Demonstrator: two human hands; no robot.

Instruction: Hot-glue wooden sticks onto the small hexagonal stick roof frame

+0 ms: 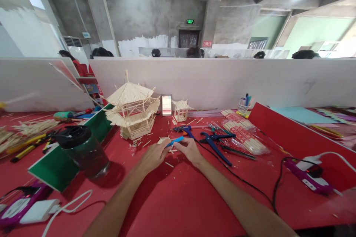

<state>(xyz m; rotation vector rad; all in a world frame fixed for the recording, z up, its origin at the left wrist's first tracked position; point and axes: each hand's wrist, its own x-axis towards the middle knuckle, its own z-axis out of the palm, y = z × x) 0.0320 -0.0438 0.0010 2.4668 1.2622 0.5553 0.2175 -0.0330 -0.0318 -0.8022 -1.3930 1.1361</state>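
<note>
A slim bright-blue tool point(175, 141) is held between my two hands just above the red table point(178, 200); its exact kind is not clear. My left hand point(157, 153) is closed on its left end, and my right hand point(191, 150) pinches it from the right. Close by my left fingers lies a small frame of wooden sticks point(163, 140), partly hidden. Short stick pieces point(169, 164) are scattered beneath and around my hands. Behind them stand a large stick pagoda model point(133, 111) and a small stick pavilion point(181, 110).
A glue gun point(187, 130), blue-handled cutters point(215, 144) and bagged sticks point(244, 133) lie to the right. A dark water bottle point(86, 152) stands left against a green divider point(61, 170). Power strips point(308, 177) and cables lie at both sides. A white partition point(208, 81) rises behind.
</note>
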